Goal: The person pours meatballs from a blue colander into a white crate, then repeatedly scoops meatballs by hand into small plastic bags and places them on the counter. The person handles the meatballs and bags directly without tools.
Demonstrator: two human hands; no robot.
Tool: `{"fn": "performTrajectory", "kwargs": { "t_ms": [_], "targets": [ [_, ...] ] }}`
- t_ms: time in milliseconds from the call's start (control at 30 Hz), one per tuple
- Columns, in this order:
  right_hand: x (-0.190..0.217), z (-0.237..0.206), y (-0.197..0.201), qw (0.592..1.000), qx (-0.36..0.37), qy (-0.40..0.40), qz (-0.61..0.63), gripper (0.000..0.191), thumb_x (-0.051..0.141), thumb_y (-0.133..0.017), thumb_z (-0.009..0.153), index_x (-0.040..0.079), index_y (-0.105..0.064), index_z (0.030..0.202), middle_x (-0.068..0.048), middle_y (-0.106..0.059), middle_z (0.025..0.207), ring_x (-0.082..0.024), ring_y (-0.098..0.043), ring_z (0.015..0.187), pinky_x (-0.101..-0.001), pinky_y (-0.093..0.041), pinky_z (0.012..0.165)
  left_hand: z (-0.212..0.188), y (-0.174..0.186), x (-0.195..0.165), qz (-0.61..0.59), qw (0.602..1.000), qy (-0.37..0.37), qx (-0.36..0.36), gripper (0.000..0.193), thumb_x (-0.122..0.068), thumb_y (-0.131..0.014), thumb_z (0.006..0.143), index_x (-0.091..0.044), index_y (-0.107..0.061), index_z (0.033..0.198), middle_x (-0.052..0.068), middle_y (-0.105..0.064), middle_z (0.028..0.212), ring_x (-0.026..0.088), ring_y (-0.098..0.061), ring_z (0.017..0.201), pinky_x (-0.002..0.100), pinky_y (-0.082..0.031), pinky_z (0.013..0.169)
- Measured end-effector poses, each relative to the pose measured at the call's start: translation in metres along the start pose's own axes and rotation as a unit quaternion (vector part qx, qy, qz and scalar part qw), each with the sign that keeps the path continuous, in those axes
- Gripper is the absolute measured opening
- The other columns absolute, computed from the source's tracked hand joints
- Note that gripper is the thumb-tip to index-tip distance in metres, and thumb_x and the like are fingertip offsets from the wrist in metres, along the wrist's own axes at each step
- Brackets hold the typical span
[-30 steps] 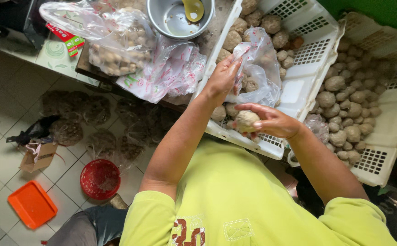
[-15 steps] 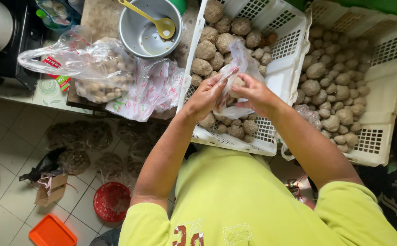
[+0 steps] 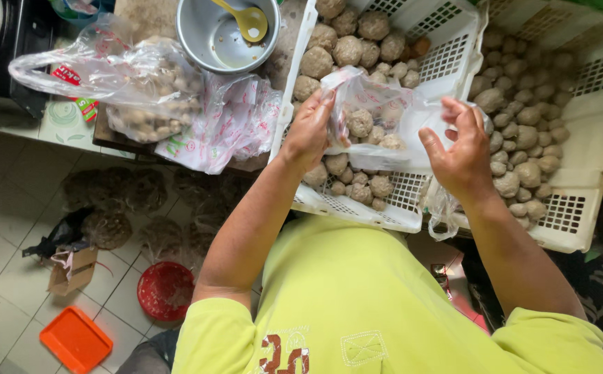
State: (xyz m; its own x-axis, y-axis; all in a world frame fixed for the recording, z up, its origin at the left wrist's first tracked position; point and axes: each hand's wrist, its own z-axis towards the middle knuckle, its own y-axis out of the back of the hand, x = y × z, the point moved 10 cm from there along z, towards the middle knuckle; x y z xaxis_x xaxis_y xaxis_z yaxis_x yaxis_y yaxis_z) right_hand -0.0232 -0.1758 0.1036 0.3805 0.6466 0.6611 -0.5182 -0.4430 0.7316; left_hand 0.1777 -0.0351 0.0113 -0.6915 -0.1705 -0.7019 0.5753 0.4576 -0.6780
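The clear plastic bag, thin and crinkled, is held open over the near white crate, with several round, rough, grey-brown meatballs showing through its film. The left hand pinches the bag's left edge, fingers closed on the film; the right hand grips the other edge, fingers curled around it. The crate is hard plastic with a slotted lattice wall, and more of the lumpy balls lie loose in it. A second white crate just beside it, to the right, holds smaller ones. To the left on the surface sit a dull metal bowl with a yellow plastic spoon and a filled, knotted bag lying against flat bags printed in red. On the tiled floor below are a red round basket and an orange square lid.
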Motion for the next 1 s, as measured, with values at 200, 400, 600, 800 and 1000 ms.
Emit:
{"fn": "performTrajectory", "kwargs": {
  "t_ms": [200,400,600,800,1000],
  "targets": [
    [0.110,-0.049,-0.076,0.911,0.098,0.385,-0.112,0.020,0.025,-0.076,0.094,0.006,-0.073,0.101,-0.006,-0.067,0.077,-0.019,-0.063,0.070,-0.0375,-0.055,0.058,0.004,0.009,0.001,-0.024,1.000,-0.007,-0.015,0.034,-0.021,-0.041,0.111,-0.008,-0.047,0.142,0.006,-0.059,0.086,0.015,-0.060,0.066,0.035,-0.058,0.056],
    [0.133,-0.072,-0.203,0.763,0.155,0.556,-0.290,0.052,0.021,-0.056,0.076,0.007,-0.063,0.125,-0.015,-0.059,0.136,-0.030,-0.060,0.125,-0.0381,-0.059,0.089,0.010,0.020,0.005,0.007,0.999,-0.011,-0.044,0.039,-0.019,-0.041,0.111,-0.007,-0.048,0.147,0.003,-0.068,0.109,0.010,-0.063,0.085,0.027,-0.057,0.067],
    [0.074,-0.030,-0.284,0.890,0.423,0.142,-0.094,0.050,0.034,-0.055,0.101,0.012,-0.046,0.144,-0.021,-0.038,0.157,-0.040,-0.037,0.142,-0.0631,-0.044,0.089,0.013,0.015,0.003,0.012,0.999,-0.038,-0.004,0.039,-0.015,-0.040,0.111,-0.003,-0.050,0.147,0.008,-0.067,0.131,0.014,-0.068,0.110,0.029,-0.059,0.094],
    [0.099,-0.044,-0.257,0.843,0.363,0.388,-0.080,0.068,0.000,-0.057,0.076,0.017,-0.056,0.141,-0.023,-0.050,0.142,-0.042,-0.048,0.133,-0.0495,-0.052,0.096,0.014,0.016,0.003,0.035,0.998,-0.058,0.016,0.037,-0.014,-0.044,0.112,-0.001,-0.052,0.146,0.009,-0.068,0.127,0.014,-0.066,0.109,0.030,-0.057,0.096],
    [0.058,-0.041,-0.232,0.834,0.515,0.170,-0.103,0.069,0.000,-0.063,0.081,0.020,-0.046,0.145,-0.016,-0.045,0.142,-0.039,-0.050,0.124,-0.0531,-0.045,0.097,0.016,0.010,0.010,0.076,0.996,-0.046,0.018,0.037,-0.020,-0.044,0.113,-0.004,-0.058,0.143,0.004,-0.069,0.106,0.009,-0.063,0.085,0.026,-0.056,0.074]
  ]
}}
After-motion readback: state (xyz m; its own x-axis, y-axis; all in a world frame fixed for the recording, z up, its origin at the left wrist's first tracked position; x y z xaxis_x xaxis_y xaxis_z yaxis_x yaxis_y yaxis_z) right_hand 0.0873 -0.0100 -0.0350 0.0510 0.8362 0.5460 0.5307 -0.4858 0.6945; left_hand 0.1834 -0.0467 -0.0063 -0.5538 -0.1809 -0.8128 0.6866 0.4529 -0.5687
